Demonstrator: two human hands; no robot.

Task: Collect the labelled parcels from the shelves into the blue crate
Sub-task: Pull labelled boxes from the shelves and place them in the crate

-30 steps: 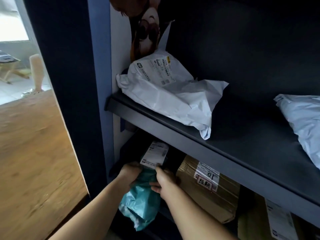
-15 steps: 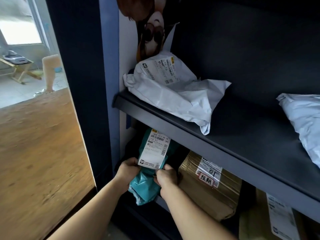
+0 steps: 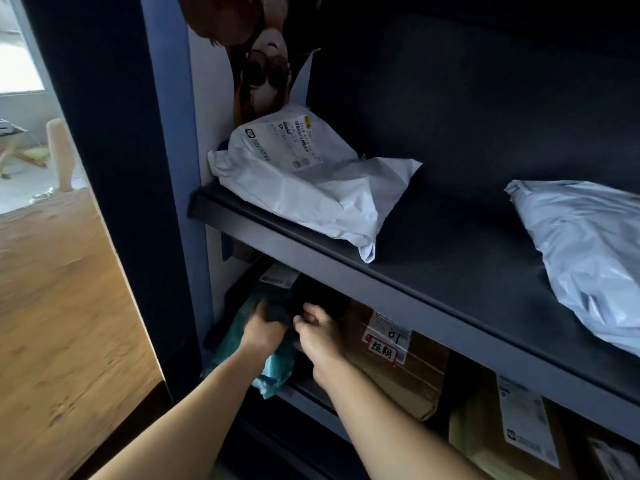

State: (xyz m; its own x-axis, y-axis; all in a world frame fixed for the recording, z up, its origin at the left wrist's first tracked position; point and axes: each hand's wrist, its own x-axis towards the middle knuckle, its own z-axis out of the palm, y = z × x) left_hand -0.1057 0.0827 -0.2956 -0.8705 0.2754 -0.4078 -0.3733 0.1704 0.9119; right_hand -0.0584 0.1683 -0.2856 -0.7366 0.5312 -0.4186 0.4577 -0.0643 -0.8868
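Since half a second ago, the teal parcel (image 3: 239, 327) has tipped back into the lower shelf bay: its white label, then facing out in plain view between the hands, now shows only as a sliver under the upper shelf's (image 3: 398, 271) front lip, and both hands have pushed further in. The camera has also swung a little to the left and closer.

Now the left hand (image 3: 261, 329) is curled over the teal parcel's upper part, its fingers in shadow and motion-blurred, so the exact grip is hard to read, though it appears to hold the bag. The right hand (image 3: 317, 329) sits just to the right, fingers bent at the dark edge beside the bag; whether it pinches the parcel or only something dark next to it cannot be told. The teal parcel leans at the far left end of the lower bay, its bottom corner hanging out over the shelf's near edge.

Right of the hands lies a brown cardboard box (image 3: 401, 362) with a white label and a red-bordered sticker, and further right a second box (image 3: 502, 434) with a long white label. On the upper shelf a white poly mailer (image 3: 304, 188) with a printed label lies at the left, and a pale grey mailer (image 3: 588, 254) lies at the right, well apart from it. At left a wooden floor (image 3: 59, 306) runs toward a bright doorway.
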